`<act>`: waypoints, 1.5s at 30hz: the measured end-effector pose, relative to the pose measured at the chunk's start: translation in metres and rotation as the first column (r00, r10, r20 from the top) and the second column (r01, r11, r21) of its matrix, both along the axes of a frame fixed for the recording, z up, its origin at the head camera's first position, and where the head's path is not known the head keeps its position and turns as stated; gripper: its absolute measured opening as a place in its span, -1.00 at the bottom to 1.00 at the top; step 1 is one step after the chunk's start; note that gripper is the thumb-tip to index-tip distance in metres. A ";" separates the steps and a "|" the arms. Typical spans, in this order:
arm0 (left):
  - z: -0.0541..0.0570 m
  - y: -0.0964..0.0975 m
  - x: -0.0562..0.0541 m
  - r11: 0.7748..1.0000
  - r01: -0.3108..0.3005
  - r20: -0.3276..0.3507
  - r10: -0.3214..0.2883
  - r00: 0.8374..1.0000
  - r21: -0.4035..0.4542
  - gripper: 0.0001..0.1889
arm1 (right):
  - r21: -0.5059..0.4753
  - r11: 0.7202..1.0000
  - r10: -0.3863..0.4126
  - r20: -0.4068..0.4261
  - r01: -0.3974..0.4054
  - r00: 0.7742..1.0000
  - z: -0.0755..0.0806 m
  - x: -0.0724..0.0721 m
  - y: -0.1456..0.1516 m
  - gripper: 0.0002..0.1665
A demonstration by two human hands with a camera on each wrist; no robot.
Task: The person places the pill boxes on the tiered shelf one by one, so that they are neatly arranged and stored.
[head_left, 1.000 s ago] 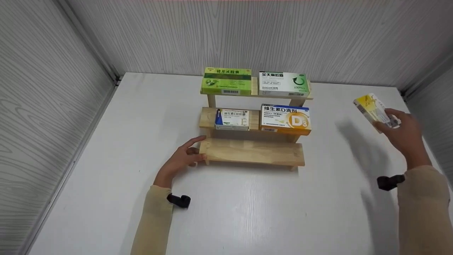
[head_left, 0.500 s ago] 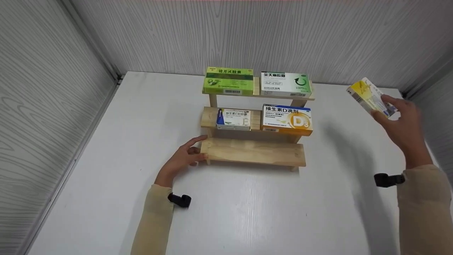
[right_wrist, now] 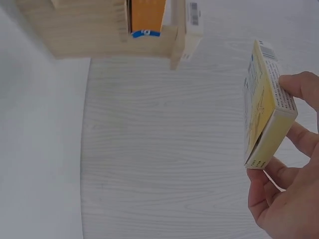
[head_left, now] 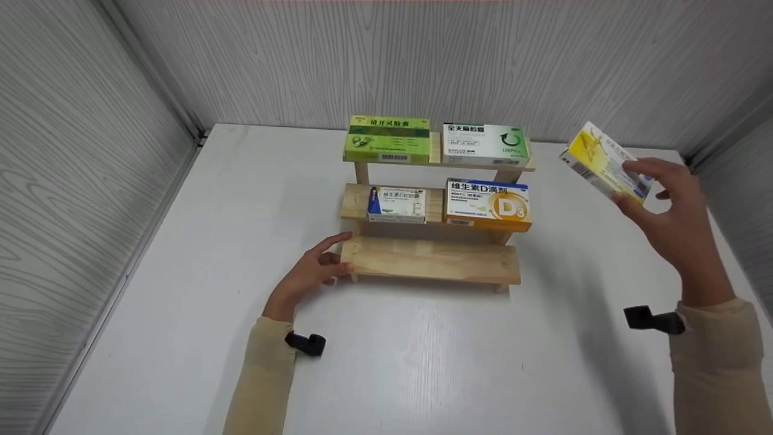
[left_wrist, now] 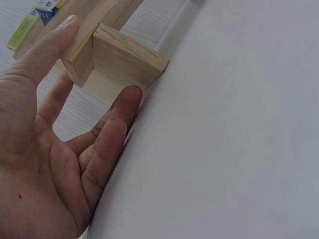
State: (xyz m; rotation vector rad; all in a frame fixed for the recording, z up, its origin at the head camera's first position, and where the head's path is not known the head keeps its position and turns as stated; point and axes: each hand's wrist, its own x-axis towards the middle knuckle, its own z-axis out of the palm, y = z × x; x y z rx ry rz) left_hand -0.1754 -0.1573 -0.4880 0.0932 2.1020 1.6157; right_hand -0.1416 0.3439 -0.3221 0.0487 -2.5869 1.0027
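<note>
My right hand pinches a yellow-and-white medicine box in the air, right of the stand. Thumb and fingers hold it by its edges, its printed face tilted, as the box also shows in the right wrist view. A three-tier wooden stand stands on the table. My left hand holds the left end of its lowest step, thumb at the front edge and index finger toward the back. In the left wrist view, the thumb lies on the step's wood, the other fingers curled loosely below.
On the top tier sit a green box and a white-and-green box. The middle tier bears a small white-and-blue box and an orange-and-white D3 box. Wood-patterned panels enclose the white table.
My right hand has carried the yellow-and-white box leftward and slightly up, closer to the stand. The left hand stays at the lowest step.
</note>
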 end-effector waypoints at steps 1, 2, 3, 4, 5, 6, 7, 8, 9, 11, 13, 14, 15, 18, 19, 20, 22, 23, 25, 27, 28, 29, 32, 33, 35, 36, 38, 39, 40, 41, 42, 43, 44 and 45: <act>0.002 0.000 0.001 1.000 0.003 0.002 -0.003 1.000 0.002 -0.25 | 0.003 1.000 0.016 -0.010 -0.016 1.000 0.001 0.003 -0.003 -0.46; 0.006 0.001 0.002 1.000 0.004 0.004 -0.004 1.000 0.005 -0.25 | 0.009 0.999 0.032 -0.018 -0.032 0.999 0.002 0.006 -0.007 -0.46; 0.009 0.001 0.003 1.000 0.006 0.006 -0.006 1.000 0.006 -0.25 | 0.016 0.999 0.049 -0.025 -0.048 0.999 0.003 0.009 -0.011 -0.45; 0.013 0.002 0.005 1.000 0.007 0.007 -0.007 1.000 0.008 -0.26 | 0.026 0.998 0.066 -0.029 -0.065 0.997 0.003 0.012 -0.014 -0.44; 0.017 0.002 0.006 1.000 0.009 0.007 -0.009 1.000 0.008 -0.26 | 0.035 0.996 0.082 -0.032 -0.081 0.996 0.004 0.015 -0.018 -0.44; 0.020 0.002 0.007 1.000 0.011 0.005 -0.011 1.000 0.012 -0.27 | 0.041 0.994 0.106 -0.039 -0.105 0.994 0.005 0.017 -0.022 -0.44; 0.023 0.003 0.009 1.000 0.013 0.002 -0.013 1.000 0.014 -0.27 | 0.053 0.991 0.129 -0.043 -0.127 0.991 0.005 0.019 -0.025 -0.43; 0.025 0.003 0.009 1.000 0.014 0.000 -0.014 1.000 0.017 -0.27 | 0.064 0.987 0.152 -0.045 -0.149 0.987 0.005 0.022 -0.028 -0.43; 0.025 0.003 0.010 1.000 0.015 0.001 -0.015 1.000 0.021 -0.27 | 0.072 0.983 0.175 -0.046 -0.171 0.984 0.005 0.024 -0.032 -0.43; 0.026 0.003 0.010 0.999 0.015 0.004 -0.015 1.000 0.029 -0.27 | 0.089 0.973 0.219 -0.040 -0.215 0.975 0.004 0.028 -0.038 -0.41; 0.026 0.003 0.010 0.999 0.015 0.006 -0.015 1.000 0.035 -0.27 | 0.103 0.962 0.255 -0.022 -0.252 0.967 0.003 0.032 -0.045 -0.40; 0.025 0.003 0.010 0.999 0.013 0.008 -0.014 1.000 0.039 -0.27 | 0.107 0.958 0.270 -0.011 -0.268 0.963 0.003 0.034 -0.049 -0.39; 0.025 0.003 0.010 0.999 0.013 0.010 -0.013 1.000 0.041 -0.27 | 0.115 0.953 0.283 0.000 -0.282 0.959 0.003 0.036 -0.052 -0.39; 0.025 0.003 0.010 0.999 0.015 0.007 -0.015 1.000 0.044 -0.28 | 0.134 0.935 0.329 0.020 -0.328 0.944 0.003 0.041 -0.062 -0.38; 0.025 0.003 0.010 0.999 0.016 0.007 -0.016 1.000 0.043 -0.28 | 0.144 0.929 0.342 0.027 -0.342 0.939 0.003 0.043 -0.064 -0.37; 0.025 0.003 0.010 0.999 0.018 0.006 -0.018 1.000 0.041 -0.28 | 0.152 0.922 0.355 0.032 -0.356 0.934 0.002 0.045 -0.067 -0.37; 0.024 0.002 0.010 0.999 0.021 0.004 -0.021 1.000 0.037 -0.28 | 0.157 0.909 0.384 0.045 -0.386 0.922 -0.001 0.049 -0.070 -0.36; 0.022 0.002 0.009 0.999 0.022 0.005 -0.022 1.000 0.031 -0.28 | 0.157 0.903 0.396 0.054 -0.400 0.917 -0.002 0.051 -0.072 -0.36; 0.014 0.001 0.006 0.999 0.023 0.005 -0.023 1.000 0.025 -0.27 | 0.149 0.888 0.429 0.069 -0.434 0.901 -0.005 0.054 -0.075 -0.36; 0.006 -0.001 0.003 1.000 0.019 0.001 -0.019 1.000 0.020 -0.26 | 0.135 0.869 0.469 0.078 -0.476 0.880 -0.009 0.057 -0.079 -0.36; 0.002 -0.001 0.002 1.000 0.016 -0.002 -0.016 1.000 0.018 -0.25 | 0.128 0.859 0.489 0.086 -0.496 0.868 -0.011 0.059 -0.081 -0.37; -0.002 -0.002 0.000 1.000 0.013 -0.005 -0.013 1.000 0.015 -0.25 | 0.121 0.849 0.506 0.097 -0.514 0.857 -0.013 0.060 -0.083 -0.38; -0.004 -0.003 0.000 1.000 0.004 -0.016 -0.004 1.000 0.009 -0.25 | 0.106 0.828 0.533 0.153 -0.550 0.832 -0.021 0.062 -0.090 -0.41; -0.005 -0.003 0.000 1.000 0.001 -0.018 -0.001 1.000 0.004 -0.25 | 0.101 0.826 0.533 0.181 -0.555 0.826 -0.024 0.062 -0.092 -0.42; -0.005 -0.002 0.000 1.000 0.000 -0.024 0.000 1.000 -0.003 -0.25 | 0.092 0.824 0.527 0.235 -0.559 0.817 -0.031 0.061 -0.096 -0.45; -0.005 -0.002 0.000 1.000 -0.001 -0.026 0.001 1.000 0.000 -0.25 | 0.086 0.823 0.526 0.256 -0.561 0.811 -0.034 0.060 -0.097 -0.46; -0.005 -0.002 0.000 1.000 -0.003 -0.029 0.003 1.000 0.008 -0.26 | 0.073 0.817 0.533 0.283 -0.572 0.797 -0.041 0.058 -0.100 -0.46; -0.005 -0.002 0.000 1.000 -0.004 -0.031 0.005 0.999 0.013 -0.26 | 0.072 0.812 0.538 0.291 -0.579 0.791 -0.044 0.057 -0.101 -0.46; -0.005 -0.001 0.000 1.000 -0.006 -0.031 0.006 0.999 0.017 -0.26 | 0.071 0.808 0.542 0.297 -0.585 0.786 -0.048 0.056 -0.103 -0.46; -0.005 -0.001 0.000 1.000 -0.006 -0.030 0.007 1.000 0.019 -0.26 | 0.072 0.804 0.547 0.301 -0.591 0.781 -0.051 0.055 -0.104 -0.45; -0.005 -0.001 0.000 1.000 -0.006 -0.029 0.007 1.000 0.022 -0.25 | 0.076 0.799 0.550 0.305 -0.596 0.777 -0.054 0.055 -0.105 -0.45; -0.005 -0.001 0.000 1.000 -0.006 -0.028 0.007 1.000 0.019 -0.25 | 0.079 0.796 0.552 0.311 -0.600 0.774 -0.057 0.054 -0.106 -0.45; -0.004 -0.001 0.000 1.000 -0.005 -0.027 0.005 1.000 0.015 -0.25 | 0.083 0.794 0.551 0.318 -0.602 0.771 -0.060 0.054 -0.107 -0.45; -0.004 -0.001 0.000 1.000 -0.005 -0.025 0.005 1.000 0.012 -0.24 | 0.086 0.793 0.550 0.324 -0.603 0.770 -0.063 0.054 -0.108 -0.46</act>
